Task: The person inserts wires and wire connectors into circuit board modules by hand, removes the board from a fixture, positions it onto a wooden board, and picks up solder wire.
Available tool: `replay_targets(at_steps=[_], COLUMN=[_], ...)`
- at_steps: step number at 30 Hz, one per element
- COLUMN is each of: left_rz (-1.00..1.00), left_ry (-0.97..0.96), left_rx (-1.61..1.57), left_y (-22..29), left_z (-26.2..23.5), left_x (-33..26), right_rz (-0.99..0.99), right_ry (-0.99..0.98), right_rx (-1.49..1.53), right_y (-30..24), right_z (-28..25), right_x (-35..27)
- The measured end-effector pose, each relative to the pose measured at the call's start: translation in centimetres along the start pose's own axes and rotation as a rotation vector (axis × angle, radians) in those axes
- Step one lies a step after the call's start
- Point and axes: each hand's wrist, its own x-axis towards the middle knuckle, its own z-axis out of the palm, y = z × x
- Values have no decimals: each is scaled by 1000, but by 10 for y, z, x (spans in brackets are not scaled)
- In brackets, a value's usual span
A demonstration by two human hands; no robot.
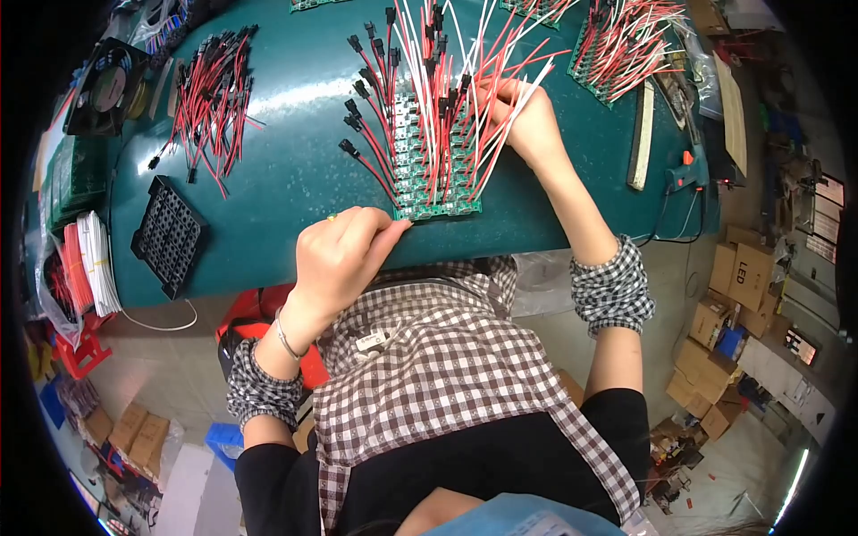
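Observation:
A green circuit board panel [438, 212] lies on the table in front of me, with rows of red and white wires [434, 134] standing up from it. Along its left side, red and black leads end in black plug connectors [355, 107]. My left hand [340, 250] is closed, with thumb and forefinger pinched at the panel's near left corner. At the panel's right side my right hand [525, 116] reaches in among the wires. Its fingers are closed around some of them, and wires partly hide the fingertips.
On the green table [295, 179] lie a bundle of connector leads [214, 98], a black perforated tray [170, 234], and a fan [109, 87]. Another wired panel [621, 49] is at far right, beside a pale strip [641, 134] and a glue gun [687, 170]. Wire bundles [89, 259] sit at left.

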Motion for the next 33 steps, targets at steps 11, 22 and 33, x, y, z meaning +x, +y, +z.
replay_targets(at_steps=[11,22,33], left_rz=[-6,-28,-160], left_ry=[-21,-31,-62], left_rx=[-8,0,-117], left_y=[-1,3,11], left_z=[2,8,13], left_x=[2,3,-3], right_rz=[227,216,-23], right_ry=[-173,-19,415], right_rx=[240,387,-325], right_y=[-27,-25,-41], right_z=[-22,-25,37], right_x=[-5,-65,-154])
